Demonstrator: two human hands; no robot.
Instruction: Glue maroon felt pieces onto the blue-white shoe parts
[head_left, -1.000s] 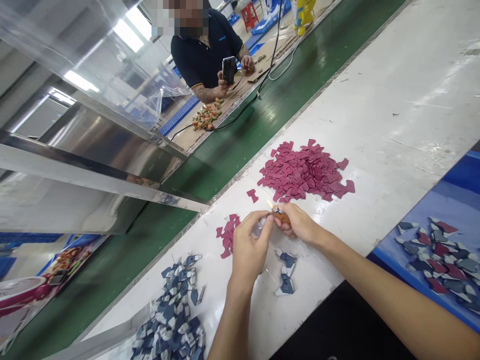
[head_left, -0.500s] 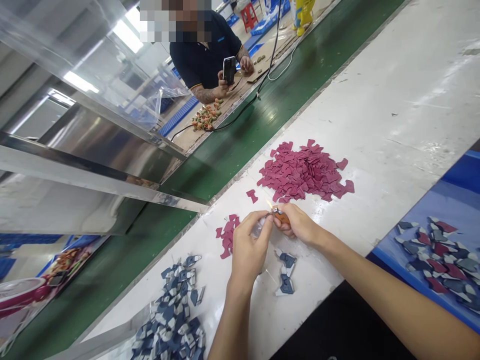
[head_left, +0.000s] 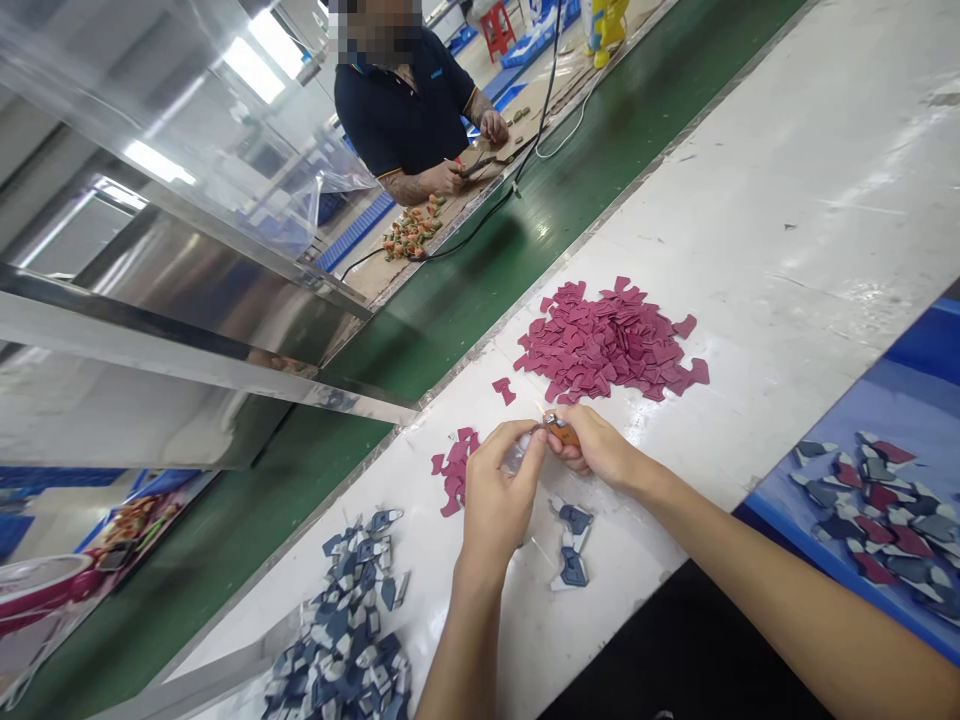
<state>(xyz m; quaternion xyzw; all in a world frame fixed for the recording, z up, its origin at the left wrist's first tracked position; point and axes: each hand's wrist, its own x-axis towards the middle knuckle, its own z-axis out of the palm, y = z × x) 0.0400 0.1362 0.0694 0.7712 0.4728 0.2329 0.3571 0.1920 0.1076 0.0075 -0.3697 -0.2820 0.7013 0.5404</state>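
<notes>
My right hand [head_left: 596, 445] is closed around an orange lighter [head_left: 564, 432], and a small flame [head_left: 541, 409] shows at its metal top. Close beside it, the thumb and forefinger of my left hand [head_left: 499, 490] are pinched together on something too small to make out. Just below my hands, two blue-grey and white pieces [head_left: 574, 565] lie on the white table [head_left: 787, 220]. Dark pink flat cutouts form a large pile [head_left: 607, 340] beyond my hands. A smaller group of pink cutouts [head_left: 454, 470] is partly hidden behind my left hand.
Many blue-grey and white pieces [head_left: 341, 630] are heaped at lower left. On the right, a blue bin [head_left: 795, 550] holds similar pieces with pink parts. A green conveyor belt [head_left: 450, 330] runs behind the table, a metal frame [head_left: 225, 365] stands left, and a co-worker [head_left: 405, 110] sits across.
My hands stay almost in place, and the flame at the lighter looks smaller. Across the belt, the co-worker has lowered the phone-like device that was held upright.
</notes>
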